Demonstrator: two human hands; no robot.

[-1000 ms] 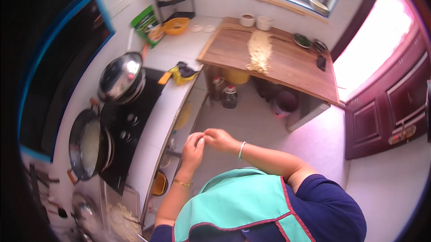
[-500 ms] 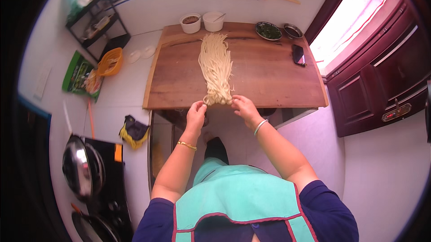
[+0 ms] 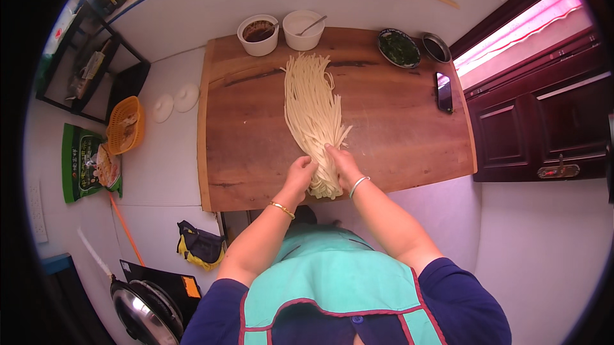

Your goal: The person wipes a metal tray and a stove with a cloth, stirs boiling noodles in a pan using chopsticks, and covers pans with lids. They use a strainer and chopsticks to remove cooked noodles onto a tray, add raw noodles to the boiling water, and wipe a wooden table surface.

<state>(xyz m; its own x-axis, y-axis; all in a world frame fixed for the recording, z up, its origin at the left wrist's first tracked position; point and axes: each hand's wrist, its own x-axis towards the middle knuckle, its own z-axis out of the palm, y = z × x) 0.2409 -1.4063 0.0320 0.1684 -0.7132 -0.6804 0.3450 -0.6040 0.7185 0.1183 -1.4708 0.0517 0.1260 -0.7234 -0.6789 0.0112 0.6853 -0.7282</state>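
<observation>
A long bundle of pale noodles lies lengthwise across the wooden table, its strands fanned loosely at the far end. The near end gathers into folded loops close to the table's front edge. My left hand is closed at the left side of this gathered part, its fingers curled against the strands. From the right, my right hand grips the noodles, with the thumb on top and the other fingers partly hidden beneath.
At the table's back stand a white bowl of dark sauce and another white bowl, each with a spoon. A plate of chopped greens, a small dark bowl and a phone sit at the right. An orange basket is further left.
Both hands have shifted from the noodles' near end to their sides, further up the bundle. The folded end now lies nearer me, below my hands. The view has moved closer to the table.
</observation>
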